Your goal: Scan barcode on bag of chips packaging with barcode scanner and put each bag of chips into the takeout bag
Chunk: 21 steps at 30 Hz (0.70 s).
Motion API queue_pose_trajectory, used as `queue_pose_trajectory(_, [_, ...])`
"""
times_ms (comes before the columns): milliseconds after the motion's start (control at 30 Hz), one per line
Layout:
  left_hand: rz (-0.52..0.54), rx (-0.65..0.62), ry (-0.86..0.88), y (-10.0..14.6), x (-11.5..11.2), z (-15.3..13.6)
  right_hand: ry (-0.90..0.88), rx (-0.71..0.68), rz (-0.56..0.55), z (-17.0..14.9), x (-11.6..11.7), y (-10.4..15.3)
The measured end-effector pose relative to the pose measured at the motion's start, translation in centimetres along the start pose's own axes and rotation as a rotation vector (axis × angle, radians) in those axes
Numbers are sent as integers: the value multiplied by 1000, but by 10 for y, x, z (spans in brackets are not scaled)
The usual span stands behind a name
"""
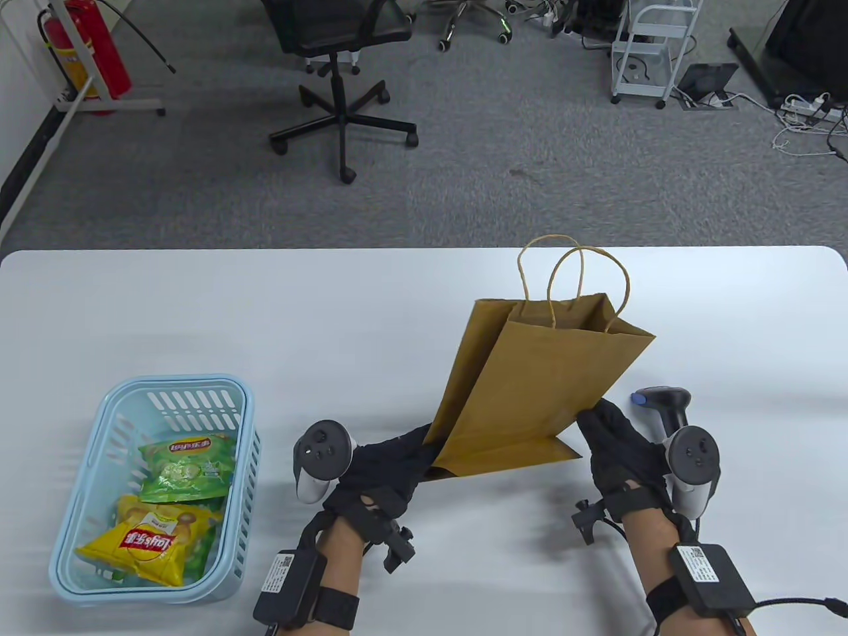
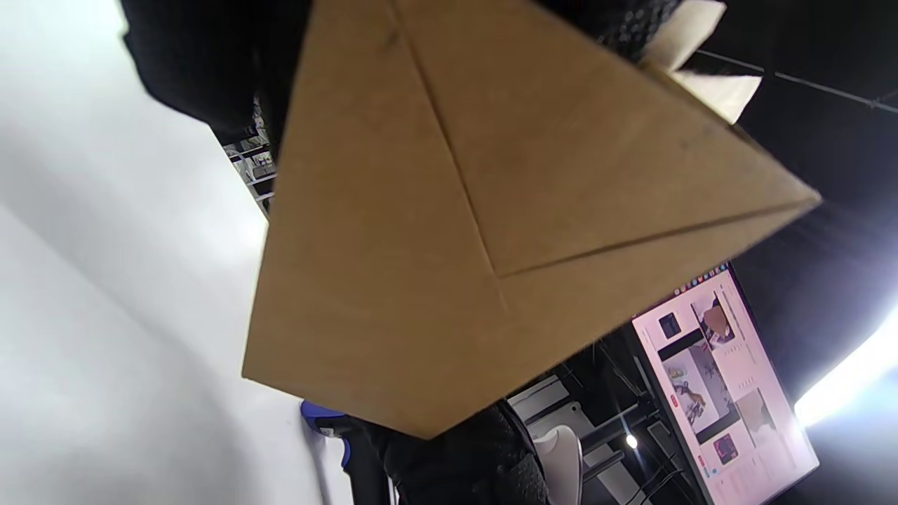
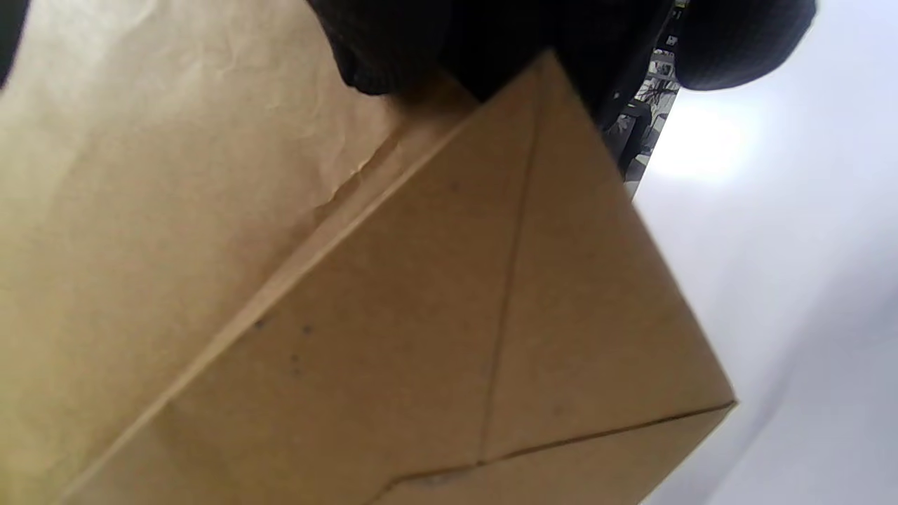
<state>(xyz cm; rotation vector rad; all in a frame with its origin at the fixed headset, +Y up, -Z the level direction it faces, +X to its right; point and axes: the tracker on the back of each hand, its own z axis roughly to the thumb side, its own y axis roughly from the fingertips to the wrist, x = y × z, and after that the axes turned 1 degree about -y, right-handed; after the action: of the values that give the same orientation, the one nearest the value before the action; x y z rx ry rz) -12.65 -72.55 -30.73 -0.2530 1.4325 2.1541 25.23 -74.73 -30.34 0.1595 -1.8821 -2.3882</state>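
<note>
A brown paper takeout bag [image 1: 536,384] with twine handles stands tilted on the table, held between both hands. My left hand [image 1: 391,464] reaches under its lower left corner and grips the folded bottom [image 2: 491,210]. My right hand [image 1: 609,437] holds the bag's lower right edge, its fingers [image 3: 393,42] curled over the paper [image 3: 351,280]. A black barcode scanner [image 1: 666,407] with a blue tip lies on the table just behind my right hand. A green bag of chips [image 1: 189,467] and a yellow bag of chips [image 1: 152,540] lie in the basket at left.
The light blue plastic basket [image 1: 245,411] sits near the table's front left. The white table [image 1: 265,311] ends at a far edge, beyond which an office chair [image 1: 341,79] and a white cart [image 1: 652,53] stand on the grey carpet.
</note>
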Motion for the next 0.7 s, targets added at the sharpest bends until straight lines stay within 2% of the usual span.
queue_pose_trajectory(300, [54, 7, 124, 5, 5, -7, -55, 20, -34, -4, -13, 0])
queue_pose_trajectory(400, [36, -13, 128, 4, 5, -6, -82, 36, -50, -5, -18, -1])
queue_pose_trajectory(500, [55, -52, 256, 4, 7, -6, -93, 44, -61, -4, -22, -2])
queue_pose_trajectory(700, [77, -12, 261, 7, 10, -14, -60, 50, -37, -3, -15, -2])
